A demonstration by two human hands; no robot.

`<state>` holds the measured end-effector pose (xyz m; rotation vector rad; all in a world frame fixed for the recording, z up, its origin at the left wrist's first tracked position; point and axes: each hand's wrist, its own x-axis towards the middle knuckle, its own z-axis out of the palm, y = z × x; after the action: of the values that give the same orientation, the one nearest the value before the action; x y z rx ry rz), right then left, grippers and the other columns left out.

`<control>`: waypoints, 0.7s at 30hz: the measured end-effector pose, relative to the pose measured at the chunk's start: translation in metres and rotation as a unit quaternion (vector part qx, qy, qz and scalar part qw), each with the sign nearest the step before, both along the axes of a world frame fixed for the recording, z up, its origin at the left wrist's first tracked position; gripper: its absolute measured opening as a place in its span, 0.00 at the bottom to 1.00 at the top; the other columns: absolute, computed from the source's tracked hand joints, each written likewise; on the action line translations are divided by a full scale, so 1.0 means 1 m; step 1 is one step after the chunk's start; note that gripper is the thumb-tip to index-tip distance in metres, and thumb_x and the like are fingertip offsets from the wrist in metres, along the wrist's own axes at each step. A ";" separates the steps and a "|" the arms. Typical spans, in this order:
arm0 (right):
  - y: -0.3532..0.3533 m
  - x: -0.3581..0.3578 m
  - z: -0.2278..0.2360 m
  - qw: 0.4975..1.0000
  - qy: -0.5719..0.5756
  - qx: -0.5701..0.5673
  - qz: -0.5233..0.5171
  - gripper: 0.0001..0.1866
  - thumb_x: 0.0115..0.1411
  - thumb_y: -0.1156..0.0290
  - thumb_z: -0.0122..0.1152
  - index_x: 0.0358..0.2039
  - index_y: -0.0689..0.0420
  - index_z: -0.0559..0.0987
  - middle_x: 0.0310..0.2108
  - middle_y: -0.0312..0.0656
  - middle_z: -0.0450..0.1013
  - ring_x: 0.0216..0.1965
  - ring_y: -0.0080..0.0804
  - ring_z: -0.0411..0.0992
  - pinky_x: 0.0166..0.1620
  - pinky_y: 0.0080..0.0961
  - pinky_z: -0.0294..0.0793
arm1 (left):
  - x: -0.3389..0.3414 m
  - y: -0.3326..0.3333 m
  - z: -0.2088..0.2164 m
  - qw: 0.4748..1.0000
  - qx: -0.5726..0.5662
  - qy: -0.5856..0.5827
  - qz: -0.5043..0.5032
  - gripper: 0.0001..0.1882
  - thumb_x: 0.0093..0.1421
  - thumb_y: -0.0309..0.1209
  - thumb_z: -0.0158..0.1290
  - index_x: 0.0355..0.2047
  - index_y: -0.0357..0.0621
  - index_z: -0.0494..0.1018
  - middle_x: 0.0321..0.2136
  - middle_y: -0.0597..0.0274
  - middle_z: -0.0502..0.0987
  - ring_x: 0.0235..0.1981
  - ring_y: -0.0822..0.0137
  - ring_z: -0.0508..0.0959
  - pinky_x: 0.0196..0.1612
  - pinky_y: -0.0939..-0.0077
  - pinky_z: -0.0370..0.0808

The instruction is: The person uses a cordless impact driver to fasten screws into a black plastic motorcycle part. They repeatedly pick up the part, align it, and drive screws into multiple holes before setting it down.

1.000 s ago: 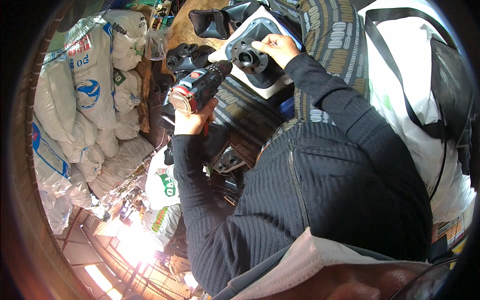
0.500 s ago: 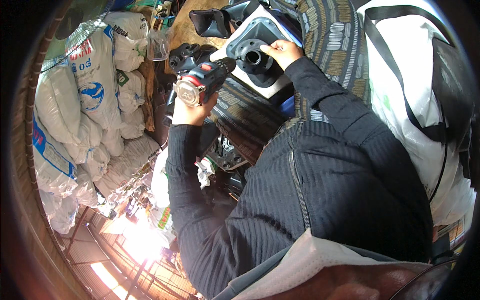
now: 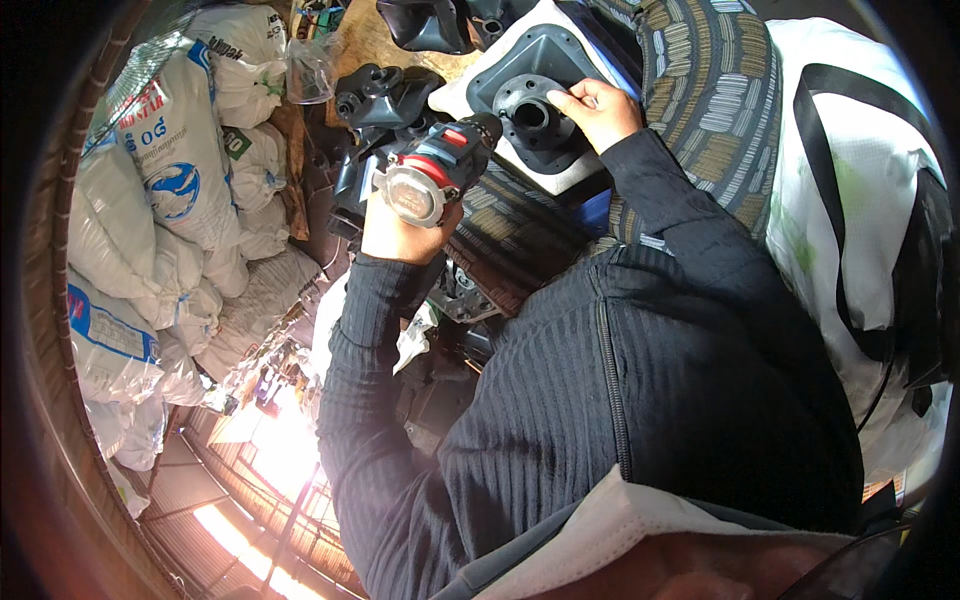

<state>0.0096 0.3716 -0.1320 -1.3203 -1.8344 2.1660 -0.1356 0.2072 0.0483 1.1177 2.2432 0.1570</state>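
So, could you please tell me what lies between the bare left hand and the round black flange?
In the head view, a red and grey power drill lies between left hand and black flange.

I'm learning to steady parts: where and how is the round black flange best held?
Pinch the round black flange, probably at its upper right rim, coming from the right: the rim spreads around a central hole, and the left hand holds the drill on the other side.

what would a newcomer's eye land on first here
The red-and-black power drill in the left hand, left of centre, stands out first. Near its tip, the right hand touches a round, black, flanged part at upper centre. Bulging white plastic sacks crowd the left side.
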 end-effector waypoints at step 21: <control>0.007 -0.015 -0.053 0.997 -0.001 -0.070 -0.015 0.33 0.51 0.40 0.59 0.37 0.62 0.79 0.34 0.45 0.76 0.37 0.32 0.73 0.43 0.26 0.69 | 0.105 -0.084 -0.007 0.956 0.136 -0.090 0.245 0.28 0.49 0.30 0.58 0.52 0.42 0.66 0.38 0.52 0.77 0.41 0.54 0.77 0.50 0.65 0.70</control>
<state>-0.0058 0.3790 -0.1852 -1.3650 -1.6791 2.3173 -0.0308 0.1236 0.0412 0.6192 2.3340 0.7587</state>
